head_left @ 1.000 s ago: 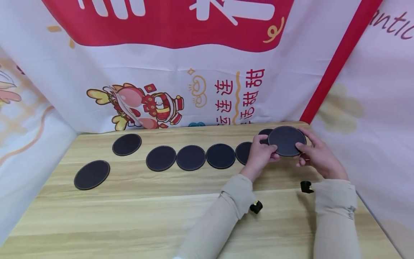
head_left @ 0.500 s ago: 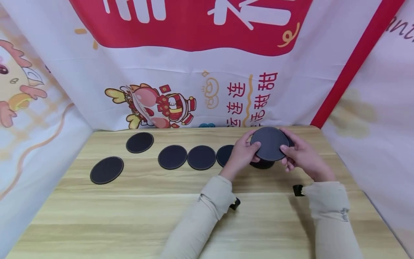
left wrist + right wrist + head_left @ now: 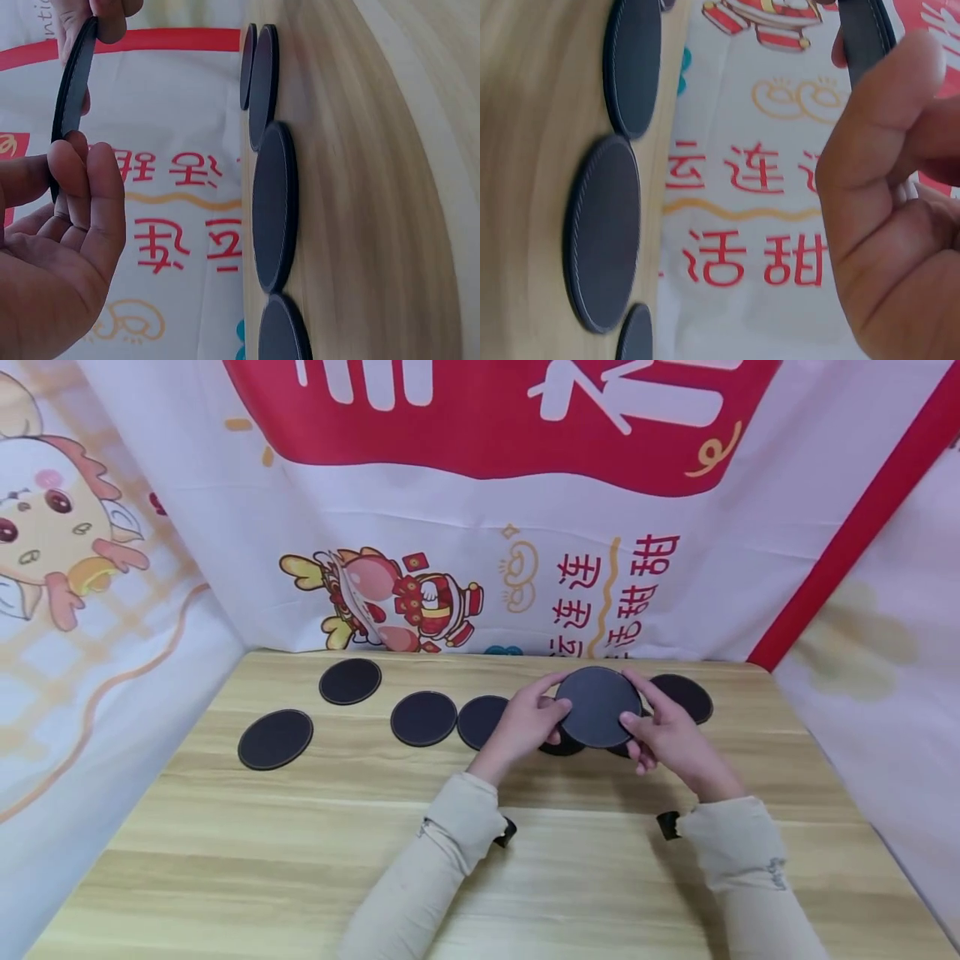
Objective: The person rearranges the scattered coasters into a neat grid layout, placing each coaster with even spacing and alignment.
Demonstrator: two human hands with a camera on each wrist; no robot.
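A round black coaster [image 3: 598, 706] with a stitched edge is held up over the row on the table, its flat face toward the head camera. My left hand [image 3: 525, 722] pinches its left edge and my right hand [image 3: 671, 739] pinches its right edge. In the left wrist view the same coaster [image 3: 73, 86] appears edge-on, raised off the tabletop. Below it lies a row of matching coasters, including one at the row's left end [image 3: 423, 718] and a neighbour [image 3: 478, 721] touching it. My hands and the held coaster partly cover the row's right part.
Two more coasters lie apart at left, one farther back [image 3: 350, 681] and one nearer [image 3: 275, 739]. Another coaster [image 3: 684, 696] lies at the back right. Printed cloth [image 3: 465, 502] hangs behind the wooden table [image 3: 300, 860] and along both sides.
Both hands have carried the held coaster leftward along the row, uncovering the back-right coaster. The head view has turned left, so the scene sits farther right.
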